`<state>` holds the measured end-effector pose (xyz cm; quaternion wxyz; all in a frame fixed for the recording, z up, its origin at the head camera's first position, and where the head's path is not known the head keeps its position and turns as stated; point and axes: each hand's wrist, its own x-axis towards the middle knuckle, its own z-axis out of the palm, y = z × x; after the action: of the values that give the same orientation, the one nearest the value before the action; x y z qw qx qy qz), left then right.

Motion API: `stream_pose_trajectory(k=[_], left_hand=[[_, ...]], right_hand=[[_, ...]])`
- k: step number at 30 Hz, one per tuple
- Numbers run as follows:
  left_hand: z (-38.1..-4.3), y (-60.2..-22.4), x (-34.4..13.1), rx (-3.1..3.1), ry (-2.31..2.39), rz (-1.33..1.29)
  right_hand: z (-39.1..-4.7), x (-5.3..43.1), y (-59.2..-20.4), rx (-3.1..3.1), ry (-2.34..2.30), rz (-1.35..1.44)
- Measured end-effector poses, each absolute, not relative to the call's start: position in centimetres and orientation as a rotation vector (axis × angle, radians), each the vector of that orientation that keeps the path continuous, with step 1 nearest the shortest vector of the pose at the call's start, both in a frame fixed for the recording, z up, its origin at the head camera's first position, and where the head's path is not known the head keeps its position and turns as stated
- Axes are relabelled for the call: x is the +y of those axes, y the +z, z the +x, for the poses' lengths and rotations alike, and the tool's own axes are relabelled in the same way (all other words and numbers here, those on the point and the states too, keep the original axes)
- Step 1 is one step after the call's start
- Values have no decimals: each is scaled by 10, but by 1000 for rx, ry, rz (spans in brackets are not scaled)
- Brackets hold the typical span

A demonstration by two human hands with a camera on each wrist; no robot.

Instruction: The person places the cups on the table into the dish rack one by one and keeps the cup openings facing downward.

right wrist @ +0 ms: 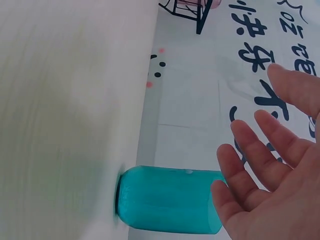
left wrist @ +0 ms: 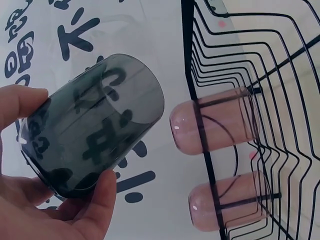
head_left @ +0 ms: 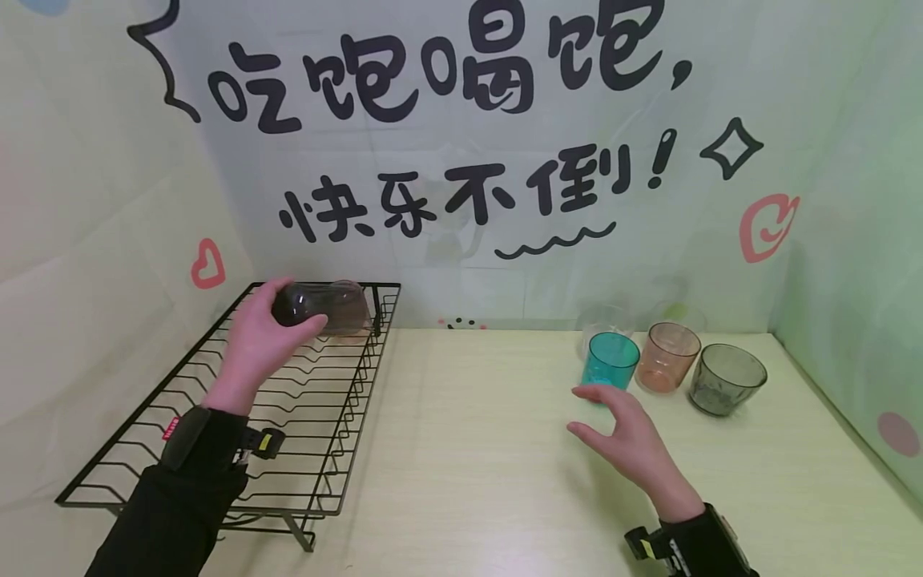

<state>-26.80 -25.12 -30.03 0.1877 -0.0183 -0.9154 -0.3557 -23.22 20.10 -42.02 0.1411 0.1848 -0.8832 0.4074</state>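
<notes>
My left hand [head_left: 263, 340] grips a dark grey clear glass [left wrist: 95, 125] by its base end, thumb on one side and fingers on the other. The glass is tilted, its mouth pointing away from the palm, above the back of the black wire rack [head_left: 339, 513]. On the rack, in the left wrist view, a pink glass [left wrist: 215, 122] and a second pink glass [left wrist: 232, 202] stand upside down. My right hand [head_left: 630, 437] is in the air with fingers spread, holding nothing. A teal glass [head_left: 611, 358] stands upright just beyond it.
Beside the teal glass stand an orange-pink glass [head_left: 667, 358] and a wide grey glass [head_left: 727, 378]. A clear glass [head_left: 606, 322] shows faintly behind them. A printed cloth [head_left: 461, 288] closes off the back of the light table [head_left: 461, 449], with more cloth at the sides.
</notes>
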Motion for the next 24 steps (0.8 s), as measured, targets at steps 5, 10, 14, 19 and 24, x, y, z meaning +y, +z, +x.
stream_pose_trajectory(k=[5,10,14,19,24], left_hand=[[-270,-301,-258,-2574,-907,-57],[-272,-301,-263,-2608,-817,-58],[-273,-303,-267,-2640,-775,-44],[-273,-307,-272,-2685,-707,-15],[-273,-310,-277,-2716,-631,4]], right_hand=[[-232,205,-422,-2569,1172,515],[-233,208,-424,-2573,1144,517],[-235,211,-426,-2564,1134,531],[-235,213,-428,-2565,1117,532],[-235,213,-428,-2571,1107,524]])
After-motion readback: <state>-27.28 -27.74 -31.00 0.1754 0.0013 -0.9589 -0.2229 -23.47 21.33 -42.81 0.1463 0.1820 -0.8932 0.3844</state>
